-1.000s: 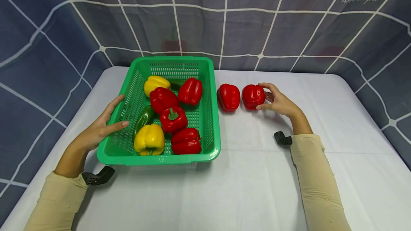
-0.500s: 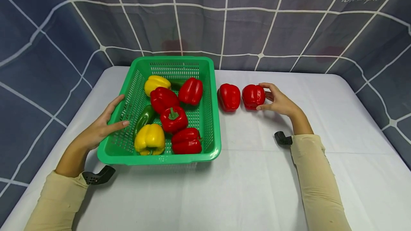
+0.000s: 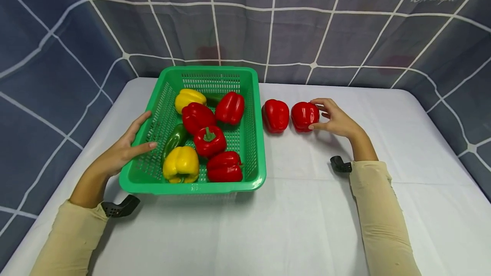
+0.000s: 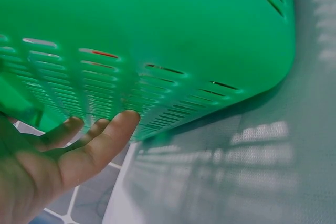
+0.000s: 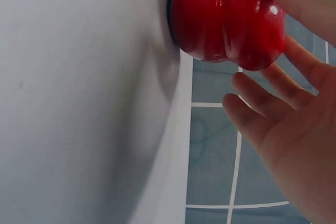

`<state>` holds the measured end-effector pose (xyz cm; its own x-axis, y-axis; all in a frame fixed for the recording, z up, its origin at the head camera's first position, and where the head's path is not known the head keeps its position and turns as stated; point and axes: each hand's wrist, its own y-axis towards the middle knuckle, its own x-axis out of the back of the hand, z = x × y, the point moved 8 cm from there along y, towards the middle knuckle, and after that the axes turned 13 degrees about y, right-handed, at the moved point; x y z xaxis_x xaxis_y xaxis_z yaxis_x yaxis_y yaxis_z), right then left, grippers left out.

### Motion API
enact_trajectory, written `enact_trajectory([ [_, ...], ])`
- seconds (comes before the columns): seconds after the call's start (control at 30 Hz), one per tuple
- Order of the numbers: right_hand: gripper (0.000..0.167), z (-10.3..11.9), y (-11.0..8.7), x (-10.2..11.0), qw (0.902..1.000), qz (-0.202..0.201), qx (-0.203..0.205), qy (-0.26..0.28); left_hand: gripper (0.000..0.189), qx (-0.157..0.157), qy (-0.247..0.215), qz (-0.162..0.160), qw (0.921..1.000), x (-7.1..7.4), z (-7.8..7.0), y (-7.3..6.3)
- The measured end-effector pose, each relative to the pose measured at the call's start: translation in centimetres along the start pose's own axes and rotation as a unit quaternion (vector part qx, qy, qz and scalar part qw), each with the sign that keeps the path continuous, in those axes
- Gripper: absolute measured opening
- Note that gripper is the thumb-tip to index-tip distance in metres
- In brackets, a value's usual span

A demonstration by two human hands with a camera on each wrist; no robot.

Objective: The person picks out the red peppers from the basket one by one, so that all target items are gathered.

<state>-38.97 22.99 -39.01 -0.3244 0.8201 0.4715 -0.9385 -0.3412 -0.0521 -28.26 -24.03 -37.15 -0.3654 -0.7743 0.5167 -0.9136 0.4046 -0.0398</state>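
My left hand (image 3: 120, 151) grips the left rim of a green plastic basket (image 3: 261, 156), thumb over the edge; in the left wrist view several fingers (image 4: 113, 137) lie along its slotted outer wall. Inside are several red bell peppers (image 3: 209, 141), two yellow ones (image 3: 181, 163) and a long green pepper (image 3: 175, 139); another green one is mostly hidden at the back. My right hand (image 3: 337, 119) pinches a red bell pepper (image 3: 304, 116) on the table, between thumb and forefinger, the other fingers loose. A second red bell pepper (image 3: 275, 116) stands between it and the basket.
A white cloth (image 3: 291, 220) covers the table. Dark blue-grey curtains (image 3: 299, 33) with white lines hang along the back and both sides. Black devices are strapped to the left wrist (image 3: 120, 206) and right wrist (image 3: 340, 164).
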Motion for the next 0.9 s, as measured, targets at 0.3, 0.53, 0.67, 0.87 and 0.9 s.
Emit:
enact_trajectory([
  [0.3, 0.070, 0.0, -0.1, -0.2, 0.9999, 0.001, -0.009, -0.005, 0.079, -0.004, 0.001, 0.005, 1.0000, 0.0, 0.0, -0.4],
  [0.53, 0.070, 0.1, -0.1, -0.4, 0.9999, 0.002, -0.005, -0.013, 0.079, 0.004, -0.005, 0.002, 1.0000, 0.0, 0.1, -0.5],
  [0.67, 0.070, 0.3, -0.3, -0.3, 0.9998, 0.000, -0.006, -0.017, 0.080, 0.010, 0.004, -0.001, 0.9999, 0.1, 0.0, -0.4],
  [0.87, 0.071, 0.8, -0.4, -0.2, 0.9996, -0.012, -0.003, -0.026, 0.079, 0.018, 0.000, 0.003, 0.9998, 0.1, -0.1, -0.2],
  [0.9, 0.072, 1.0, -0.3, -0.2, 0.9994, -0.015, 0.004, -0.030, 0.079, 0.020, -0.003, 0.004, 0.9998, 0.1, -0.1, -0.1],
])
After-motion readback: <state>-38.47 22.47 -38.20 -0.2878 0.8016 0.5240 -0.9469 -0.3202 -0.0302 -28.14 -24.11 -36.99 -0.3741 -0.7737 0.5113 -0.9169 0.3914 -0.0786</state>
